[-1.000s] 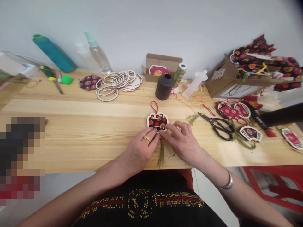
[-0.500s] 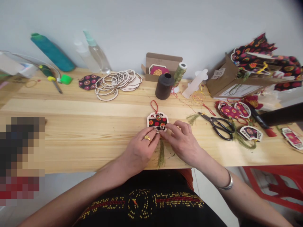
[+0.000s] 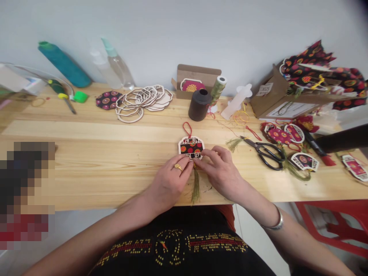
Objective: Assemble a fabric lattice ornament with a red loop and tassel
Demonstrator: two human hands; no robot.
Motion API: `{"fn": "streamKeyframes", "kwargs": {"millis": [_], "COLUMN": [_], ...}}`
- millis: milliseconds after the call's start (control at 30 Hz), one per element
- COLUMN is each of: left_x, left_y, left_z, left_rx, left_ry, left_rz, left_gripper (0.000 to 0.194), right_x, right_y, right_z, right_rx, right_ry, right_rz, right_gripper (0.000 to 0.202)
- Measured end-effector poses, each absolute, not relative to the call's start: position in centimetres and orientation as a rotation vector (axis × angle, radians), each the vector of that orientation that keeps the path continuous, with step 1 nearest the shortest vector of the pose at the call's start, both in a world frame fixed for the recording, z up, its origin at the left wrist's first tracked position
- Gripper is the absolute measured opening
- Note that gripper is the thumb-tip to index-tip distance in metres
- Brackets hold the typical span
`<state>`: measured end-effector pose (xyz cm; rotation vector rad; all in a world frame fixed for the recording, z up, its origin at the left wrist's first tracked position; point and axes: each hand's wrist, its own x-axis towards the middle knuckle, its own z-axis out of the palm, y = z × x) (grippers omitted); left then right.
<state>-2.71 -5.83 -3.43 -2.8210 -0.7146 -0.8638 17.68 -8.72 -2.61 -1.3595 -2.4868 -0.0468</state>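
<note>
A small hanging ornament (image 3: pixel 191 147) lies flat on the wooden table, with a pale lattice frame around dark floral fabric. A red cord loop (image 3: pixel 187 129) extends from its top, and an olive-green tassel (image 3: pixel 196 184) hangs from its bottom edge toward me. My left hand (image 3: pixel 174 174), wearing a gold ring, is closed on the ornament's lower left edge. At the lower right edge, my right hand (image 3: pixel 220 170) grips with bent fingers. The fingertips of both hands nearly meet above the tassel and partly hide the bottom rim.
Black scissors (image 3: pixel 266 153) lie to the right, near finished ornaments (image 3: pixel 304 161). Behind stand a black thread cone (image 3: pixel 199 105), a green thread spool (image 3: pixel 218 88) and a small cardboard box (image 3: pixel 198 71). Wooden frames (image 3: pixel 140 100) are piled back left. A large carton (image 3: pixel 268 97) holds fabric pieces.
Almost nothing differs. Both hands stay at the ornament's lower edge, with only a very slight shift of the fingers; the ornament and tassel keep their place.
</note>
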Motion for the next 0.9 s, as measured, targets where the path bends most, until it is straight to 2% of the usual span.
{"fn": "streamKeyframes", "kwargs": {"millis": [600, 900], "left_x": [-2.7, -2.8], "left_y": [-5.8, -5.8], "left_z": [-3.2, -3.2], "left_rx": [-2.807, -2.823], "left_ry": [-0.718, -0.744], "left_rz": [-0.829, -0.802], "left_gripper": [0.032, 0.031], "right_x": [17.7, 17.6], "right_y": [-8.7, -8.4], "right_z": [-2.4, -1.6], "right_rx": [-1.37, -1.324], "right_ry": [-2.439, -2.591], "right_rz": [0.155, -0.166], "right_gripper": [0.052, 0.044]}}
